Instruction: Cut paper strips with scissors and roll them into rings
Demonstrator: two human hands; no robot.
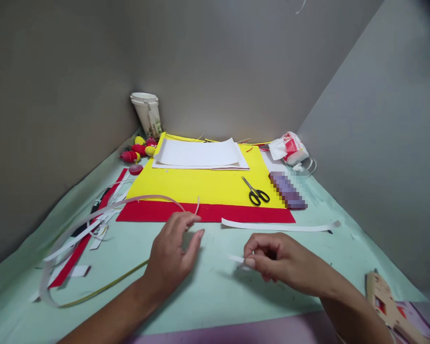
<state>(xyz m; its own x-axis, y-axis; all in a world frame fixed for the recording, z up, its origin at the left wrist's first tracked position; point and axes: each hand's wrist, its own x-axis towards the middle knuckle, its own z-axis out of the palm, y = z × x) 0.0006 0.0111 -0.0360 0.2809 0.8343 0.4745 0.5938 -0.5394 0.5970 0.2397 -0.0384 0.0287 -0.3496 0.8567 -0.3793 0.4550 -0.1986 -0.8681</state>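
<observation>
My left hand (174, 248) hovers over the green table cover, thumb and index finger apart with no object showing between them. A long curling paper strip (103, 209), white on one face and yellow on the other, loops left and passes behind this hand; whether it touches the fingers is hidden. Thumb and fingers of my right hand (277, 260) pinch a small white paper strip (235, 259), its end pointing left. Just beyond that hand lies a longer white strip (275, 226). Black-handled scissors (256, 192) rest on the yellow sheet (197, 184).
A red sheet (208, 213) borders the yellow one, and white paper (200, 154) lies on top. Red and white strips (71, 260) are piled left. Stacked cups (145, 112), yarn-like bundles (138, 152), a tissue pack (294, 149) and a glue gun (387, 301) stand around. Grey walls enclose the table.
</observation>
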